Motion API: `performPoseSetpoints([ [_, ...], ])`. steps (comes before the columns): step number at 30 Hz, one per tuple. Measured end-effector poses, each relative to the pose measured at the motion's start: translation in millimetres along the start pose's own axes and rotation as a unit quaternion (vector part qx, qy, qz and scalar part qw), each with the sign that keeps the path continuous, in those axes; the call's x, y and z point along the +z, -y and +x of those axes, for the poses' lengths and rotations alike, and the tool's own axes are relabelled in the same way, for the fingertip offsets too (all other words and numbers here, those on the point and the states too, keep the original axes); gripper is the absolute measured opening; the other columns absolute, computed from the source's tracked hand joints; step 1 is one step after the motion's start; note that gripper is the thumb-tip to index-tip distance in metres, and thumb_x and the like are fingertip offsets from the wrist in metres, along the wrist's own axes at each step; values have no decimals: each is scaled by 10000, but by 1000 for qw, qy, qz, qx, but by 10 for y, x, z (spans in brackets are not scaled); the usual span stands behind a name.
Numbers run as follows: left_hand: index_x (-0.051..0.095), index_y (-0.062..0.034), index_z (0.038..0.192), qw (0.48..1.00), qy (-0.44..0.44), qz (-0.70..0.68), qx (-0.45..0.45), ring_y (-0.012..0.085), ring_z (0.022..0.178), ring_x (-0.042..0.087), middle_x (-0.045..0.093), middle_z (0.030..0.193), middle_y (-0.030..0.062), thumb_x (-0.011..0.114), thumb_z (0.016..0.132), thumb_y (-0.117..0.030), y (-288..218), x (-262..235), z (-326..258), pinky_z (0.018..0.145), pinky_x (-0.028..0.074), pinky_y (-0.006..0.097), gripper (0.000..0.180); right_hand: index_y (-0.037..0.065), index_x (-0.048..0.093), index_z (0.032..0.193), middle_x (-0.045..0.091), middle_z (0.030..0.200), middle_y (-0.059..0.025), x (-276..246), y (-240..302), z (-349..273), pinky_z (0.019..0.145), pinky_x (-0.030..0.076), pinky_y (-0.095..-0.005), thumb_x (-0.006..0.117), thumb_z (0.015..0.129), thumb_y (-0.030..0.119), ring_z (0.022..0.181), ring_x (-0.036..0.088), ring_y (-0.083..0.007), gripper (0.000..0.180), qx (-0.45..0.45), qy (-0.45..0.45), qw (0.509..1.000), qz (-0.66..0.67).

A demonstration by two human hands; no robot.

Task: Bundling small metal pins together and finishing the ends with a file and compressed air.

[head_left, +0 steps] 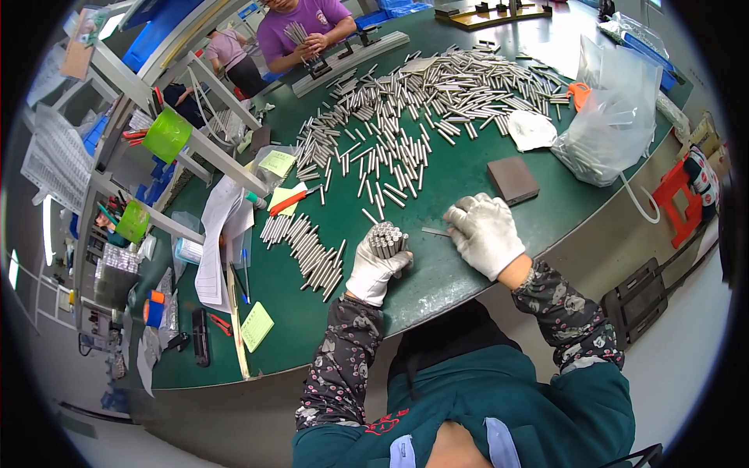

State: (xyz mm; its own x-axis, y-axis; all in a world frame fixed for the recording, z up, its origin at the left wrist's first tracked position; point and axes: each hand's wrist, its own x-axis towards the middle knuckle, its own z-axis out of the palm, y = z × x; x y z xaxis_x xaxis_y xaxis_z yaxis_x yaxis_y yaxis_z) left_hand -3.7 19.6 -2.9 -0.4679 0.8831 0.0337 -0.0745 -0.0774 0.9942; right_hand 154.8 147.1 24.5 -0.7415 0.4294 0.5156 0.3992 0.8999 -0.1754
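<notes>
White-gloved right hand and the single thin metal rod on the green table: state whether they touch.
Touching: head view shows the right hand fingertips on the rod end.

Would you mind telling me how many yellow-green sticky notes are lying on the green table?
3: one sticky note near the left rack, a second just below it beside the red-handled tool, a third at the table's near edge. Papers may hide more.

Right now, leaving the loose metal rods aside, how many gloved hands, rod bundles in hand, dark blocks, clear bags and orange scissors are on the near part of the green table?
Gloved hands: 2, left hand and right hand
Rod bundle: 1
Dark block: 1
Clear plastic bag: 1
Orange scissors: 1
Total: 6
</notes>
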Motion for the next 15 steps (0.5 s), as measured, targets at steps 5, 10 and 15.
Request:
performPoseSetpoints([
  [5,514,-47,851,998,27,-10,-64,86,482,513,557,619,23,665,678,-39,-73,-55,-14,399,375,185,230,38,574,979,595,762,-51,173,240,125,671,447,-272,571,737,83,704,560,-156,247,53,70,865,494],
  [10,513,-43,889,995,25,-72,-67,90,467,509,550,603,35,638,671,-26,-128,-49,-46,378,357,179,252,-19,537,1052,497,716,24,227,401,264,626,388,-166,582,763,33,665,439,-39,298,135,141,727,658],
  [15,525,-38,946,985,100,-88,-111,88,475,507,551,636,26,646,650,-17,-163,-114,-33,370,341,175,320,-4,555,1014,497,685,24,186,469,326,600,396,-178,605,738,44,630,440,-43,285,125,170,722,659],
])
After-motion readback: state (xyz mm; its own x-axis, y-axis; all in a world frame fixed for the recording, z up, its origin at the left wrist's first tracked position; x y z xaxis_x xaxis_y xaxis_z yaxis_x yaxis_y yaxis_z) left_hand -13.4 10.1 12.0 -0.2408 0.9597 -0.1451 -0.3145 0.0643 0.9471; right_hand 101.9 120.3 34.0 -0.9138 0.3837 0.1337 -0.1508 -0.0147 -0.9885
